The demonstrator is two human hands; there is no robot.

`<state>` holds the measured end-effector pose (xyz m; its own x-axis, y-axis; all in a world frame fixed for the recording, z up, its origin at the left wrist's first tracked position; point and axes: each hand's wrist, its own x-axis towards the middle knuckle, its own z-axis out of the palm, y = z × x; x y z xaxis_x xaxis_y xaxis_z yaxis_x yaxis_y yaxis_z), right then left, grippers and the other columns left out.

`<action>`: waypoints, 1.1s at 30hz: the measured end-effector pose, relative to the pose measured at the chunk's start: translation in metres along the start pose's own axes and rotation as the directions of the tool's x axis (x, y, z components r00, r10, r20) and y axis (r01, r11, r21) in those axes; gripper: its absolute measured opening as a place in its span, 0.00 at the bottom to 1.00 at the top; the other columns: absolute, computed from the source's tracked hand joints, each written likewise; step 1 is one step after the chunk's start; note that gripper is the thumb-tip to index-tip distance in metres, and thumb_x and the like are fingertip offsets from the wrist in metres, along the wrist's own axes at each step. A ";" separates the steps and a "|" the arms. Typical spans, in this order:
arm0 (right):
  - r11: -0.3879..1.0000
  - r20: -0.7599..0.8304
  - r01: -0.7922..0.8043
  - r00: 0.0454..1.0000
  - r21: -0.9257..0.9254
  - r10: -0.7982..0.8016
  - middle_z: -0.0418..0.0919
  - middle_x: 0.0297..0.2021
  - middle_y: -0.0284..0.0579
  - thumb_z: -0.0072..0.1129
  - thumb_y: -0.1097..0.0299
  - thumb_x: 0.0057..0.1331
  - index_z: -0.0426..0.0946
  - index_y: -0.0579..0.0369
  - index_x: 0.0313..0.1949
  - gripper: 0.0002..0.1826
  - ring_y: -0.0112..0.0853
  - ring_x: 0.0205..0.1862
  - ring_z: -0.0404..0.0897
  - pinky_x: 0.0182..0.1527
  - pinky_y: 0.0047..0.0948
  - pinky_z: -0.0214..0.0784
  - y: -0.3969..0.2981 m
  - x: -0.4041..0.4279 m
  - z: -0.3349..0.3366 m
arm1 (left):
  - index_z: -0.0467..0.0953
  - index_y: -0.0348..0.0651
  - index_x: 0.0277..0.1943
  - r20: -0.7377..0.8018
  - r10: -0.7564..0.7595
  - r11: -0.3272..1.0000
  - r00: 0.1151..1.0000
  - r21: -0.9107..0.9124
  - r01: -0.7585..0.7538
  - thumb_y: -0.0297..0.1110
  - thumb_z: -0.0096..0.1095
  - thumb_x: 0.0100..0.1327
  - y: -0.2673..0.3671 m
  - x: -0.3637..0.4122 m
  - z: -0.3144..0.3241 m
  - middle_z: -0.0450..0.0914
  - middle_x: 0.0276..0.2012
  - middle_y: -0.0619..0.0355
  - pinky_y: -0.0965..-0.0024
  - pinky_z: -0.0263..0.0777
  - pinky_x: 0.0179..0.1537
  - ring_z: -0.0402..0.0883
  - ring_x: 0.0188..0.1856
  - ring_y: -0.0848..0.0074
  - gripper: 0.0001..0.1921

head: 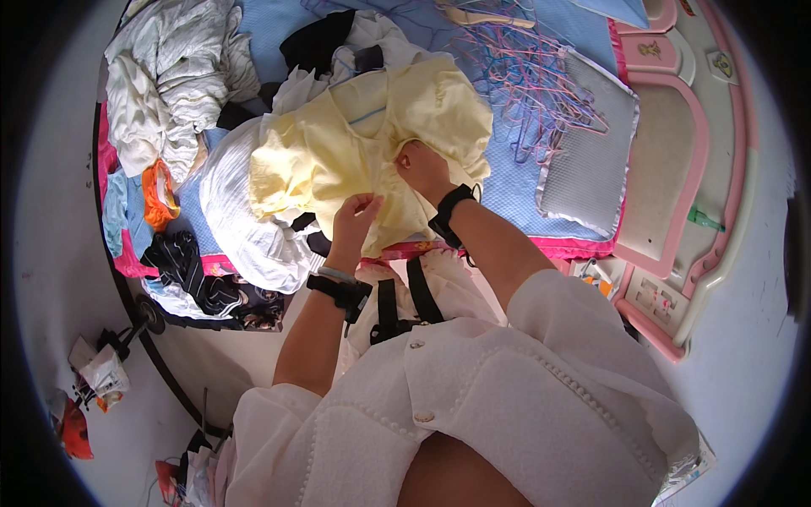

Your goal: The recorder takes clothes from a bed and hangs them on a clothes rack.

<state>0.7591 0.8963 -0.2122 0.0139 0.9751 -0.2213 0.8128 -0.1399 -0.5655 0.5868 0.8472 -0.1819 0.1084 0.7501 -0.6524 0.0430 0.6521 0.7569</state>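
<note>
A pale yellow garment [317,152] with gathered, puffy parts lies spread over other clothes on a bed with a blue quilted cover [526,190]. My left hand [355,218] pinches the garment's front edge between thumb and fingers. My right hand [421,165] is at an opening on the garment's right side, its fingers curled and partly hidden in the fabric. Under and left of the yellow garment is a white crinkled garment [234,196]. Black and white clothes [317,41] are heaped behind it.
Tangled wire hangers [532,76] lie at the back right, partly over a grey pad [586,152]. White crinkled cloth [190,63], orange underwear [158,196] and a black striped garment [180,266] are on the left. A pink and cream headboard [690,146] stands at the right.
</note>
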 end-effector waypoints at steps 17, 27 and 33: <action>0.685 0.238 -0.261 0.963 0.681 0.131 0.77 0.26 0.38 0.59 0.67 0.56 0.73 0.61 0.32 0.10 0.21 0.28 0.75 0.31 0.20 0.70 -0.021 -0.054 -0.021 | 0.75 0.35 0.44 -0.034 0.035 0.999 0.999 0.017 -0.034 0.33 0.59 0.58 0.016 -0.009 0.010 0.77 0.34 0.64 0.83 0.64 0.38 0.70 0.35 0.86 0.14; 0.622 0.284 -0.299 0.950 0.724 0.126 0.78 0.26 0.39 0.58 0.69 0.57 0.73 0.61 0.32 0.08 0.22 0.28 0.76 0.32 0.20 0.70 -0.029 -0.055 -0.023 | 0.75 0.34 0.43 -0.038 0.033 0.997 0.999 -0.062 -0.035 0.33 0.59 0.59 0.013 -0.012 0.008 0.76 0.33 0.65 0.84 0.63 0.36 0.69 0.34 0.87 0.13; 0.600 0.268 -0.296 0.953 0.743 0.138 0.78 0.27 0.40 0.59 0.69 0.56 0.73 0.62 0.32 0.09 0.23 0.29 0.77 0.33 0.20 0.71 -0.024 -0.054 -0.024 | 0.74 0.31 0.42 0.053 0.008 0.965 0.999 -0.262 0.007 0.30 0.57 0.60 0.013 -0.010 0.009 0.76 0.33 0.61 0.81 0.68 0.42 0.73 0.36 0.83 0.11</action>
<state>0.7531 0.8512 -0.1673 -0.0308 0.8643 -0.5021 0.0504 -0.5004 -0.8644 0.5950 0.8469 -0.1648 0.1616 0.7482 -0.6436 -0.2178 0.6631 0.7162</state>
